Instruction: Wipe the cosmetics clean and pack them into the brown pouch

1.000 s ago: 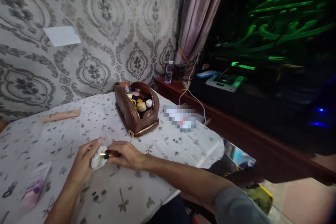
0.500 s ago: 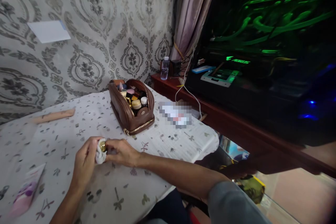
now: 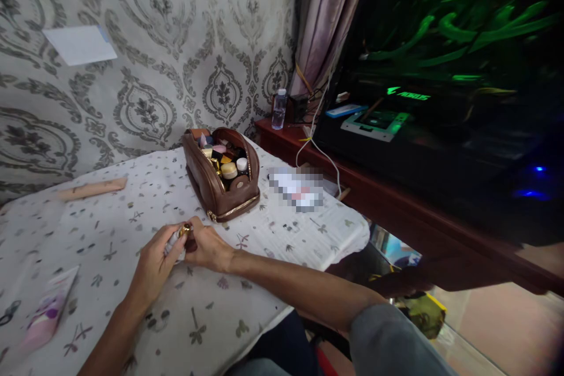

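Over the near part of the table, my two hands meet in front of a brown cosmetic bag. My left hand [image 3: 158, 255] is closed around a crumpled white cloth or tissue [image 3: 173, 245]. A small gold-coloured cosmetic container [image 3: 186, 228] pokes up between the hands, its round end with a dark centre facing upward. My right hand [image 3: 210, 248] grips it from the right side; fingers hide most of its body, so its exact kind is unclear. Just beyond, the unzipped bag [image 3: 203, 192] stands upright, packed with jars and small bottles.
A pink-and-white tube [image 3: 50, 308] lies at left on the patterned tablecloth [image 3: 211, 329]. Farther back is a flat beige strip [image 3: 92, 188]. A clear bottle [image 3: 279, 110] and a white cable [image 3: 328, 164] sit on the red-brown desk, beside a dark computer case [image 3: 462, 70] with green lights.
Both hands have shifted slightly right and up, and the left fingers have turned over the cloth. The gold container is now tilted with its round end upward. The bag stays put.
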Available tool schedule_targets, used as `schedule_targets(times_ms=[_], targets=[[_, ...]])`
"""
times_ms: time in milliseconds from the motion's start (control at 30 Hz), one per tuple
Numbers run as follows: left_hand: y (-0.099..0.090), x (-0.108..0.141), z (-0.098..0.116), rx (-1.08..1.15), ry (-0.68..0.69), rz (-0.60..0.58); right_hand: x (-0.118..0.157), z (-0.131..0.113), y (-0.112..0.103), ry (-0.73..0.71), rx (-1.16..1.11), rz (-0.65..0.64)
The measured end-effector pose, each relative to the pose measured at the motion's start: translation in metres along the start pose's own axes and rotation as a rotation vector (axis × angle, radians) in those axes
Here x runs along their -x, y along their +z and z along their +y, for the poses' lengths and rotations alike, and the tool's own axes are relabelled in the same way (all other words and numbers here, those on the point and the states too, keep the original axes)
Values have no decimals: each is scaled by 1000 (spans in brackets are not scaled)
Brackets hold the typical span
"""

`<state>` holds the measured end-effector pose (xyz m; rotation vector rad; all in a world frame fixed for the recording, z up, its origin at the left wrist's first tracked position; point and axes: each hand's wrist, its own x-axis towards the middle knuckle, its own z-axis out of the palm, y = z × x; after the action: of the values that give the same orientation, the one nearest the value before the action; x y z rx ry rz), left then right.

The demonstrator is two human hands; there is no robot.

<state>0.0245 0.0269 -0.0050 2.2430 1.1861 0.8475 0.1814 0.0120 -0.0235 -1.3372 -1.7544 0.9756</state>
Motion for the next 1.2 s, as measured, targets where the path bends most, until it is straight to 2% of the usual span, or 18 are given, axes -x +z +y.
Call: schedule_targets(times_ms=[233,367,533,700,767,1033,1200], targets=[[0,1,6,-74,-15,-2,1,-2,-22,-119,-28,-96],[0,1,4,-59,-14,-11,0,-3,-30,-129,-10,-26],[2,3,-5,-110,50,-25,-4,1,-26,-115,-161,43],[5,6,-4,-344,141,46,-2,4,-20,-176,-191,75],[5,6,-3,-400,155,40,-1,3,-20,-198,-173,88],[-2,4,0,-454,79,-82,2,-2,-22,-212,-120,80],[-1,5,-7,-507,61,-123,1,-2,-25,-197,-101,97]])
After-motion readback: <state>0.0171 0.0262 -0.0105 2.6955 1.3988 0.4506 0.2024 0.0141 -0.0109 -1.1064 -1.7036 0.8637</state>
